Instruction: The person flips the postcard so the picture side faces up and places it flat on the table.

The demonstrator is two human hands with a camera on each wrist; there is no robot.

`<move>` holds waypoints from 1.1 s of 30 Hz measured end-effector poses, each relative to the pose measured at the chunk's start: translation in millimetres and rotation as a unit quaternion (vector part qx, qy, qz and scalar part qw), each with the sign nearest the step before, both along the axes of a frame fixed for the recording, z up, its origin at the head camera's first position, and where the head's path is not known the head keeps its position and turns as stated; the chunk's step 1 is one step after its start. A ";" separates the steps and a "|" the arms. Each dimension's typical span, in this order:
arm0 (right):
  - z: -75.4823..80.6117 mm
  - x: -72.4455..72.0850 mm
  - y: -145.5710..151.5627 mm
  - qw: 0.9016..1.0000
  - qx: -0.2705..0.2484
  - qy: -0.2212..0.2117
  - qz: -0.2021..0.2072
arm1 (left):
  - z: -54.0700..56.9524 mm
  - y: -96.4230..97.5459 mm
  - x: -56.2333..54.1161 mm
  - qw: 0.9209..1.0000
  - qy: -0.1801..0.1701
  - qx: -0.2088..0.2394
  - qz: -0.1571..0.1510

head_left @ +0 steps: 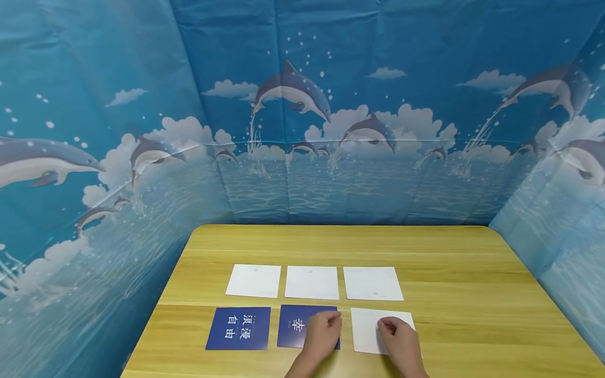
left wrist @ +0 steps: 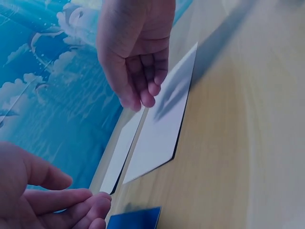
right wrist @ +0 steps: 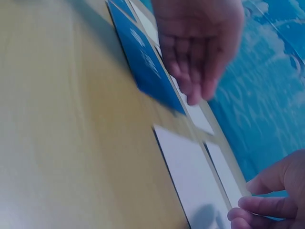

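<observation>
My left hand (head_left: 323,334) hovers over the right part of a blue card (head_left: 292,326) printed with a white character. Its fingers are loosely bent, and nothing lies between them. Over the right side of a blank white card (head_left: 364,332) hangs my right hand (head_left: 402,340), thumb near the fingertips, holding nothing. In the left wrist view, my left hand (left wrist: 52,202) is at lower left and my right hand (left wrist: 136,52) is above the white cards. A gap separates my right fingertips (right wrist: 248,202) from my left hand (right wrist: 200,43) in the right wrist view.
Another blue card (head_left: 238,328) with white characters lies at front left. Behind it runs a row of white cards: left (head_left: 254,281), middle (head_left: 312,282) and right (head_left: 373,283). The wooden table (head_left: 472,315) is surrounded by a dolphin-printed curtain (head_left: 331,184).
</observation>
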State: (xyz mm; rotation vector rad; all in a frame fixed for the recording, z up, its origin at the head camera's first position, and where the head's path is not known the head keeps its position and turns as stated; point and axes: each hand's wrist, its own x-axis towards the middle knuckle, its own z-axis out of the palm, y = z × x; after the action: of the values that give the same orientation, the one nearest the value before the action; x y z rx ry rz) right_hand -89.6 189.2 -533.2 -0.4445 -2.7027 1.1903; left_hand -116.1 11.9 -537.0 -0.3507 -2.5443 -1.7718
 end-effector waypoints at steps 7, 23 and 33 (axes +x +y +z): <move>0.5 1.0 31.0 0.999 -0.009 -0.027 -0.041 | 1.2 11.8 0.8 1.000 -0.010 0.005 -0.021; -1.2 3.3 57.0 0.998 0.003 0.010 -0.066 | -2.3 22.1 -0.3 0.999 0.010 -0.046 -0.005; -3.7 1.0 53.2 0.996 -0.004 0.010 -0.086 | 0.9 27.1 1.1 0.999 0.004 -0.045 0.002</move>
State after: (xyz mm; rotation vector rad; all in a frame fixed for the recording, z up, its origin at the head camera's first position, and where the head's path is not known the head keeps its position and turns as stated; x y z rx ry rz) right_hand -88.6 242.4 -536.9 -0.6488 -2.5824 1.1532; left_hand -115.0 39.1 -536.1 -0.3550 -2.6230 -1.6557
